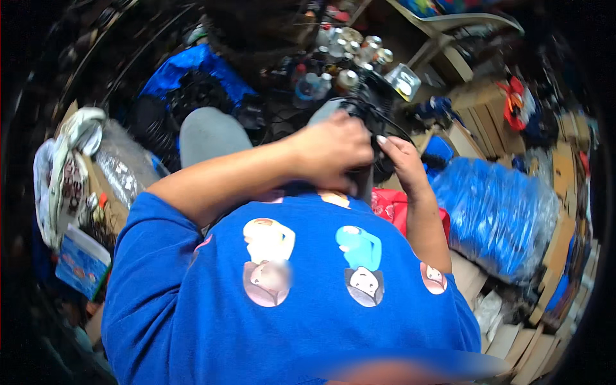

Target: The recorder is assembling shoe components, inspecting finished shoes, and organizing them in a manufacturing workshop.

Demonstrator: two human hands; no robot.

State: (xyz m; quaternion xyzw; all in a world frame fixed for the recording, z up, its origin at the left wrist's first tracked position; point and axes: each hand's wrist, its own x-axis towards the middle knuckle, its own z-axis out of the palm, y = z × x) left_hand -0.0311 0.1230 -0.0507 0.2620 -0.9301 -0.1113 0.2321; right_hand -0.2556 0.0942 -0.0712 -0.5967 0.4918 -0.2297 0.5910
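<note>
A black item with thin, looping cords is held up above my right knee; its exact kind I cannot make out. My left hand is curled into a fist against its near left side, smeared by motion, and whatever lies inside the fingers is hidden. On the right side, my right hand pinches the lower edge of this black item, thumb pointing up and left. Beneath both hands are my legs in grey trousers.
Several jars and bottles stand on the floor ahead. To the right lie a plastic-wrapped blue bundle, cardboard and a red cloth. On the left are a blue bag and a white bag. A pale chair stands beyond.
</note>
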